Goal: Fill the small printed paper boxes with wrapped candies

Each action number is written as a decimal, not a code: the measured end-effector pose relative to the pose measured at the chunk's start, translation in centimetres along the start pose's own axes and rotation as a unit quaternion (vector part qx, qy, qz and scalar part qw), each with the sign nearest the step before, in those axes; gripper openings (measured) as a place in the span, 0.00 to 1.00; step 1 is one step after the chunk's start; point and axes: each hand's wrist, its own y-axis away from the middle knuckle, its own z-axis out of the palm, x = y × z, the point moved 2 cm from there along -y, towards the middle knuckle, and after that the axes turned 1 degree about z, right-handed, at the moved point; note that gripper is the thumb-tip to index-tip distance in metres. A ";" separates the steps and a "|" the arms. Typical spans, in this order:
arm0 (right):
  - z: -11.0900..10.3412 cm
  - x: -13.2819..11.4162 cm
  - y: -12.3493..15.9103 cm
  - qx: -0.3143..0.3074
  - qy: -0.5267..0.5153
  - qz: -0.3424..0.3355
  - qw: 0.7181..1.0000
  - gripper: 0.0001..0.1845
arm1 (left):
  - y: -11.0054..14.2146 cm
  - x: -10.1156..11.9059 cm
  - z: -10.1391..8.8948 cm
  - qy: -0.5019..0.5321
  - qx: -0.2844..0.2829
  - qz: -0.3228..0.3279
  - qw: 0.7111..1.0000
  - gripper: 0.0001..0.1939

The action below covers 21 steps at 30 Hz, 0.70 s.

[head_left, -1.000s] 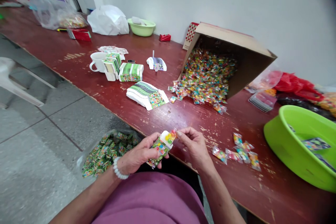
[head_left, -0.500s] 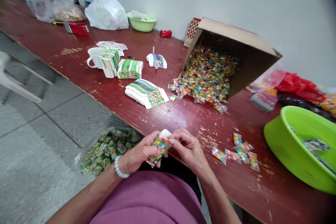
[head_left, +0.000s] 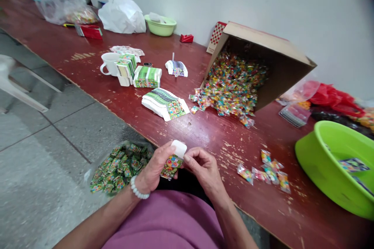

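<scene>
My left hand [head_left: 157,163] is closed around a small green printed candy box [head_left: 172,166], its white top flap [head_left: 179,148] standing up. The thumb lies against that flap. My right hand [head_left: 204,165] pinches at the box's upper right edge with thumb and forefinger; the candy packet is out of sight. To the right lie several wrapped candy packets [head_left: 270,175] on the red table [head_left: 222,144]. Beyond my hands rests a stack of flat, unfolded boxes [head_left: 163,103]. Below the table edge, a clear bag [head_left: 117,169] holds many filled green boxes.
A tipped cardboard carton [head_left: 288,81] spills candy packets [head_left: 233,85] onto the table. At right stands a green basin [head_left: 312,159]. A white mug [head_left: 109,64] and bundled flat boxes [head_left: 147,76] are at the left back. A white stool [head_left: 23,85] stands on the floor.
The colourful candy packet in my right fingers went down into the box and no longer shows. My left thumb has shifted up to the flap, and the box has turned more upright.
</scene>
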 end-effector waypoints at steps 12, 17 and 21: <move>0.4 -0.2 0.5 0.007 0.151 -0.145 0.978 0.09 | 0.4 -0.5 -0.1 0.032 0.015 -0.007 0.999 0.22; 0.4 0.7 -0.4 0.017 0.035 -0.055 0.998 0.08 | 0.3 -0.9 -0.1 0.037 0.005 -0.017 0.999 0.24; 0.6 1.2 -0.8 0.010 -0.066 0.012 0.998 0.17 | 0.4 -0.9 -0.2 0.031 -0.008 -0.019 0.999 0.26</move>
